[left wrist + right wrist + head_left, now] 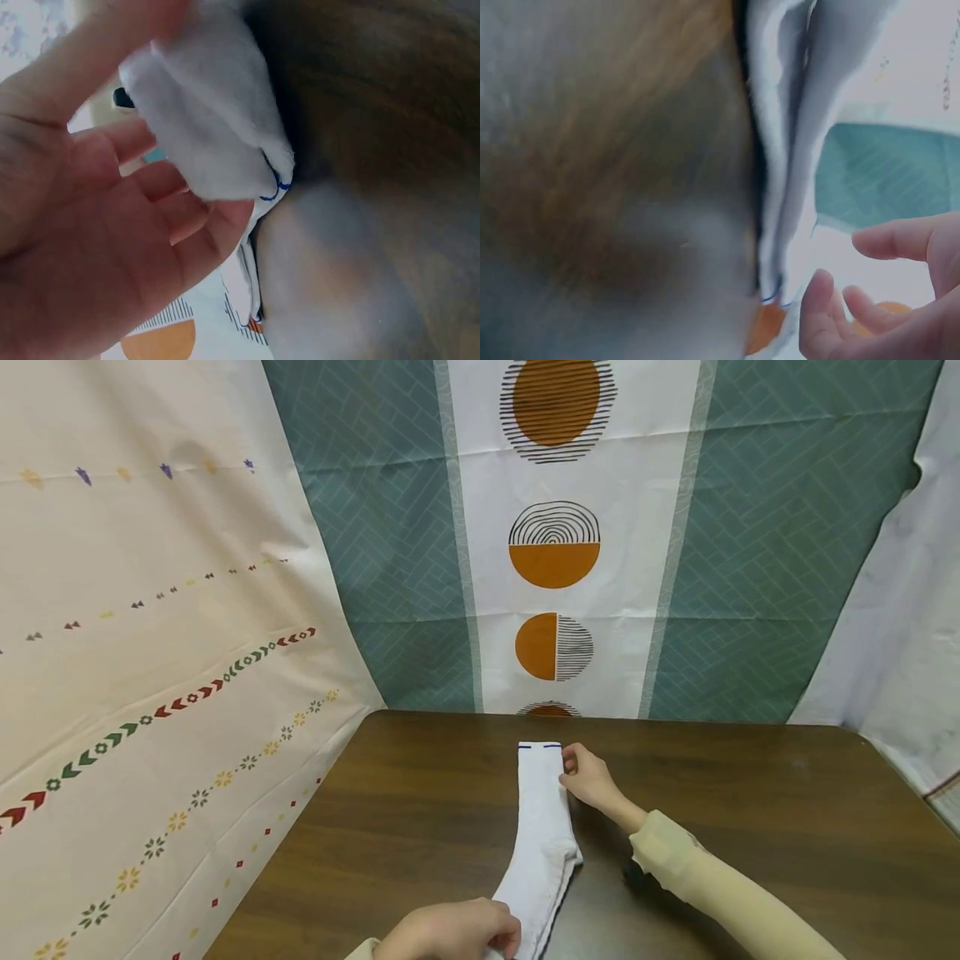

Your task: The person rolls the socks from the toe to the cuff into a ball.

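Well, the white socks [542, 814] are lying stacked on the brown surface [712, 802], their long axis running away from the person and bending at the heel, the blue-striped cuffs [540, 747] pointing toward the hanging cloth [630, 585]. At the near end, the left hand [457, 931] is pinching the socks between thumb and fingers. The right hand [594, 783] is sitting just beside the cuffs, thumb and fingertips parted, holding nothing; the socks are lying to its left, the cuffs pointing farthest from the left hand.

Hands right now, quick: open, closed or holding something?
Left hand: holding the white socks at the near end.
Right hand: open, beside the far cuffs, holding nothing.
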The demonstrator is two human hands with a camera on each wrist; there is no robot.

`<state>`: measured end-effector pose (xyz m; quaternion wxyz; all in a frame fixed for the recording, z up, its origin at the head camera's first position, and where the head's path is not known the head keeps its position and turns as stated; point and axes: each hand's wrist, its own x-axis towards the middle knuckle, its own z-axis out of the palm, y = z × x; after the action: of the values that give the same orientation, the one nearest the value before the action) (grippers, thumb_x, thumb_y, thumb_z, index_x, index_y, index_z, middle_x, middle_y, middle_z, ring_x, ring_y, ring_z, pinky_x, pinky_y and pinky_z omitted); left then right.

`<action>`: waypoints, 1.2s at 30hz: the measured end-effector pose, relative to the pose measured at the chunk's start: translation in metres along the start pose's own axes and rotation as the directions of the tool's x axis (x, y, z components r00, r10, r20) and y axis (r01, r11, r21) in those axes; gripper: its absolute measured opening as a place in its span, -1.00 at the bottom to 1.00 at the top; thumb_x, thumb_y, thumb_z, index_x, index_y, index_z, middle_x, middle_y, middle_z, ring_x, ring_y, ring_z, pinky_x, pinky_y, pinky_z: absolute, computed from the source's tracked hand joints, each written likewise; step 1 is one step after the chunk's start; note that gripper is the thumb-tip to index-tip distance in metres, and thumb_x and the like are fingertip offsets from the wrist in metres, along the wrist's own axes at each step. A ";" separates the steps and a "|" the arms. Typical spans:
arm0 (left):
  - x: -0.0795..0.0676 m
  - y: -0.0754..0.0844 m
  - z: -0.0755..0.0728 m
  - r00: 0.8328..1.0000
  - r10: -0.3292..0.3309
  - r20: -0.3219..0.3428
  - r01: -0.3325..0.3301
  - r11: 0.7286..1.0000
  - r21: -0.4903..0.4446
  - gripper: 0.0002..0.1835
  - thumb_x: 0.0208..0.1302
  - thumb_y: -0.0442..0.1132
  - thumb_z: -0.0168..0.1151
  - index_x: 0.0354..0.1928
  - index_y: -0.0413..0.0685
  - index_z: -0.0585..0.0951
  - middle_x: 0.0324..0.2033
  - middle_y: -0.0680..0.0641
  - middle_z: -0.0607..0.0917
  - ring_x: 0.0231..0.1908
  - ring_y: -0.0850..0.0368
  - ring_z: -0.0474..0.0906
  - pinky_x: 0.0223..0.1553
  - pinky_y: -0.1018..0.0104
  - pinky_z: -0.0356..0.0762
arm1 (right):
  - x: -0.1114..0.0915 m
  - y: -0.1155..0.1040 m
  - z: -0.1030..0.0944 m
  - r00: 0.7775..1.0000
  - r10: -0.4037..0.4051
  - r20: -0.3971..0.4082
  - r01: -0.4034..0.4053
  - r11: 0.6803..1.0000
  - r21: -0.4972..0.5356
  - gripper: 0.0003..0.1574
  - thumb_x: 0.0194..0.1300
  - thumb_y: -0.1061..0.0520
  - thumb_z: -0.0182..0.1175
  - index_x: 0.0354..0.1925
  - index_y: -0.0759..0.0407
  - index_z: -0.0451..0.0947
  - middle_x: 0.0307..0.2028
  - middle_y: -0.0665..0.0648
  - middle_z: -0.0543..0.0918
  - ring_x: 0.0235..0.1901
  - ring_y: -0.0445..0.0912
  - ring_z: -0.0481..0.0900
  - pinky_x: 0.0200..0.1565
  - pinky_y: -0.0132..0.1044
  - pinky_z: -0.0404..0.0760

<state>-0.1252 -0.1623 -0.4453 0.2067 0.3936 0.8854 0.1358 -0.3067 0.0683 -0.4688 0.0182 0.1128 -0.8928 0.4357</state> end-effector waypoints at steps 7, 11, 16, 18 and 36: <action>-0.003 0.002 0.000 0.997 0.008 -0.081 0.004 0.988 0.152 -0.68 -0.14 -0.41 0.35 -0.44 0.27 0.62 -0.49 0.36 0.49 -0.46 0.51 0.30 -0.42 0.71 0.26 | -0.022 -0.025 -0.002 0.971 -0.234 -0.057 0.229 0.970 -0.078 -0.54 0.06 0.33 0.21 -0.01 0.34 0.46 -0.27 0.27 0.56 -0.33 0.00 0.50 -0.27 -0.24 0.43; -0.001 -0.002 -0.004 0.997 0.050 -0.067 -0.043 0.994 0.099 -0.68 -0.15 -0.44 0.43 -0.38 0.19 0.75 -0.46 0.36 0.66 -0.50 0.61 0.33 -0.45 0.78 0.31 | -0.041 -0.041 -0.001 0.951 -0.310 -0.007 0.307 0.946 -0.107 -0.58 0.09 0.34 0.26 -0.03 0.28 0.48 -0.23 0.26 0.60 -0.29 0.04 0.55 -0.25 -0.20 0.50; 0.006 -0.008 -0.009 0.987 0.160 -0.020 -0.157 0.982 0.106 -0.82 -0.10 -0.35 0.52 -0.39 0.04 0.79 -0.48 0.22 0.76 -0.59 0.71 0.24 -0.51 0.81 0.34 | -0.065 -0.059 0.001 0.921 -0.379 0.087 0.387 0.913 -0.126 -0.73 0.11 0.35 0.28 -0.16 0.24 0.55 -0.35 0.12 0.60 -0.38 -0.07 0.54 -0.35 -0.36 0.48; 0.007 -0.009 -0.011 0.984 0.177 -0.004 -0.175 0.977 0.123 -0.83 -0.11 -0.33 0.52 -0.39 0.05 0.79 -0.50 0.24 0.75 -0.60 0.71 0.20 -0.52 0.81 0.32 | -0.074 -0.063 0.003 0.904 -0.402 0.147 0.419 0.900 -0.120 -0.81 0.13 0.34 0.27 -0.22 0.23 0.56 -0.43 0.04 0.58 -0.44 -0.15 0.49 -0.41 -0.42 0.44; 0.001 -0.023 -0.007 0.990 0.133 -0.035 -0.135 0.989 -0.056 -0.71 -0.16 -0.36 0.53 -0.40 -0.01 0.58 -0.58 0.24 0.51 -0.54 0.61 0.25 -0.49 0.73 0.33 | -0.150 -0.080 0.024 0.661 -0.461 0.592 0.613 0.787 -0.072 -0.89 0.16 0.20 0.25 -0.44 -0.01 0.54 -0.58 -0.26 0.44 -0.55 -0.45 0.28 -0.48 -0.63 0.33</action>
<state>-0.1437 -0.1766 -0.4488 0.1946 0.4439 0.8557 0.1814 -0.1412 0.0292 -0.4413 -0.0926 0.4892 -0.8346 0.2358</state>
